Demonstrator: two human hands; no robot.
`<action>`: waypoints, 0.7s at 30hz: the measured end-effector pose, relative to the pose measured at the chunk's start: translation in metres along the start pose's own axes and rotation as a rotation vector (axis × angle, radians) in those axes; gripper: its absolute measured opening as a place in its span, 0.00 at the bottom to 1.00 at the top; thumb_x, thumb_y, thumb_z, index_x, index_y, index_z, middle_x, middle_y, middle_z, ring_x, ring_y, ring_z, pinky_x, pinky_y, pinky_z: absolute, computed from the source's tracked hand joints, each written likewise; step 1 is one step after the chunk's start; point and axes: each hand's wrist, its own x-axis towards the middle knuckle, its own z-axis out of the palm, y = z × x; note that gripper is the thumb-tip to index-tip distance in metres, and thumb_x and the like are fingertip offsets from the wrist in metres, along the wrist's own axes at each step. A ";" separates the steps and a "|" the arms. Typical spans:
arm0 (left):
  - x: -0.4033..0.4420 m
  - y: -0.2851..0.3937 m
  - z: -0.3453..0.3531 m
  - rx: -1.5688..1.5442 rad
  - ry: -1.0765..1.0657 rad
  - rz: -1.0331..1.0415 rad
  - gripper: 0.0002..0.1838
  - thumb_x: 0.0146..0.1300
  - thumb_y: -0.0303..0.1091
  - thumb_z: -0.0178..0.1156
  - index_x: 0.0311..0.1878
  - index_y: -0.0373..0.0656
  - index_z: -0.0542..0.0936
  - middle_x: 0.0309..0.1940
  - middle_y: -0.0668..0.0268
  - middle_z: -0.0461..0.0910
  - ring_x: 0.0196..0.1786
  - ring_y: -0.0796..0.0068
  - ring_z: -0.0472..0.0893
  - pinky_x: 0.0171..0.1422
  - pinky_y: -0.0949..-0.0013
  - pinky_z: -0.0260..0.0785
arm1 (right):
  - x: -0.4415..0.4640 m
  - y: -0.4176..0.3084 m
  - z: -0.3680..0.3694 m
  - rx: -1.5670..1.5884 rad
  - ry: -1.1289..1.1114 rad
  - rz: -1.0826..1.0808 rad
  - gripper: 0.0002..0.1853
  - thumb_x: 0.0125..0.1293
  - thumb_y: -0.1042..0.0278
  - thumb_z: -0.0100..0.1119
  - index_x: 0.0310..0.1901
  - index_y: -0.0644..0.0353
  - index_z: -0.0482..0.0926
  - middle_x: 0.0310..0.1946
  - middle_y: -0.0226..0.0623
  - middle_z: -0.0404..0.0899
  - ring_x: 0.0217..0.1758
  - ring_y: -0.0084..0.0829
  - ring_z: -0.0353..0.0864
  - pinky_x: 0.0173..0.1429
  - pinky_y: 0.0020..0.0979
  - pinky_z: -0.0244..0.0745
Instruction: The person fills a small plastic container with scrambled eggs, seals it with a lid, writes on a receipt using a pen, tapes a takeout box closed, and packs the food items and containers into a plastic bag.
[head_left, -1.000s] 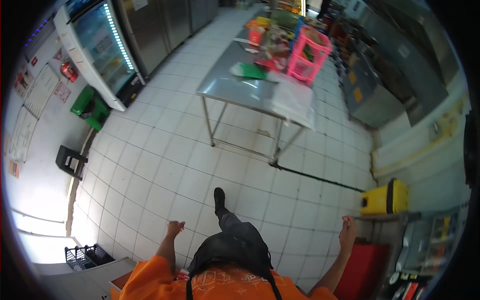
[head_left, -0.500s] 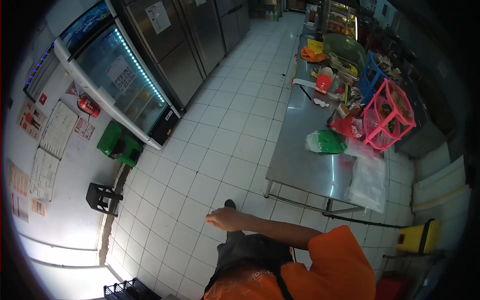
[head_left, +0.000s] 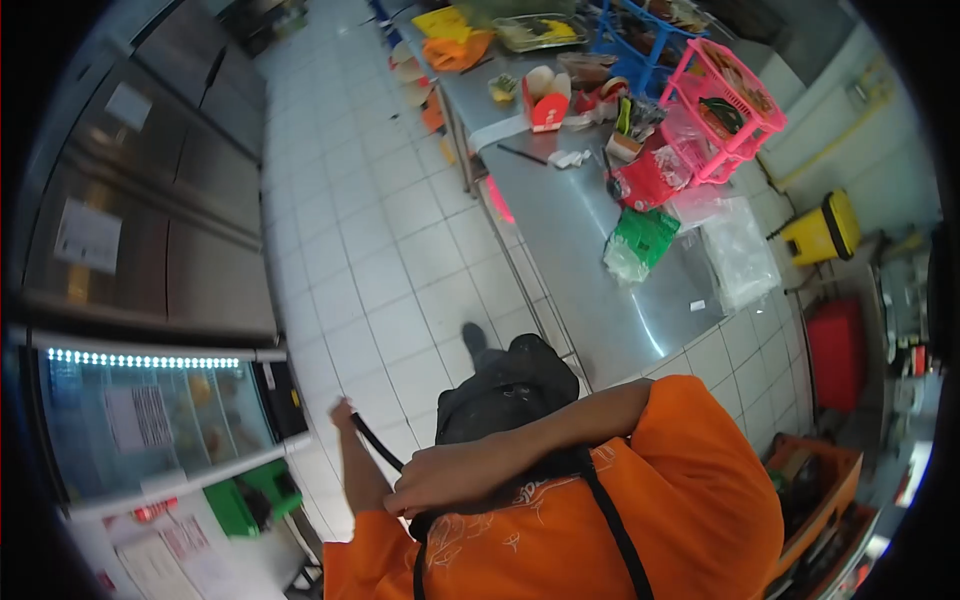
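Note:
My left hand (head_left: 343, 412) is stretched out over the floor tiles to the left, its fingers closed round one end of a black strap (head_left: 378, 442). The strap runs straight back to my right hand (head_left: 430, 480), which is closed in front of my chest where the strap disappears; its fingertips are partly hidden. Across my orange shirt (head_left: 690, 480) lie more black straps, which look like those of an apron. Dark cloth (head_left: 510, 385) covers my front below the arms.
Right of me stands a steel table (head_left: 590, 310) bearing a green bag (head_left: 642, 240), clear plastic bags (head_left: 738, 255), a red food box (head_left: 545, 100) and a pink rack (head_left: 715, 110). A display fridge (head_left: 150, 400) and steel cabinets (head_left: 150, 180) line the left. A green stool (head_left: 252, 498) stands beside the fridge.
My view has turned right and moved forward. My left hand has come into view with the black strap. The right arm stays bent across my body, its hand now nearer my chest.

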 end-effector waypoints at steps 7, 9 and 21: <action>0.173 0.325 0.193 -0.103 -0.433 0.121 0.25 0.71 0.49 0.54 0.64 0.45 0.79 0.54 0.70 0.85 0.54 0.73 0.81 0.51 0.67 0.69 | 0.067 0.113 -0.154 -0.172 0.192 -0.042 0.13 0.77 0.59 0.47 0.45 0.61 0.74 0.31 0.48 0.80 0.37 0.50 0.81 0.42 0.48 0.75; 0.162 0.371 0.245 0.002 -0.602 0.092 0.23 0.72 0.49 0.54 0.60 0.43 0.82 0.53 0.68 0.85 0.54 0.71 0.82 0.52 0.66 0.69 | 0.085 0.140 -0.199 -0.209 0.220 0.031 0.14 0.76 0.57 0.48 0.46 0.60 0.75 0.34 0.48 0.81 0.39 0.50 0.82 0.44 0.49 0.76; 0.243 0.540 0.458 0.278 -1.245 0.440 0.21 0.73 0.42 0.59 0.63 0.40 0.78 0.55 0.63 0.84 0.56 0.71 0.81 0.56 0.67 0.71 | -0.141 0.277 -0.351 -0.479 1.155 1.695 0.13 0.70 0.66 0.53 0.51 0.62 0.76 0.48 0.50 0.81 0.54 0.53 0.80 0.57 0.48 0.75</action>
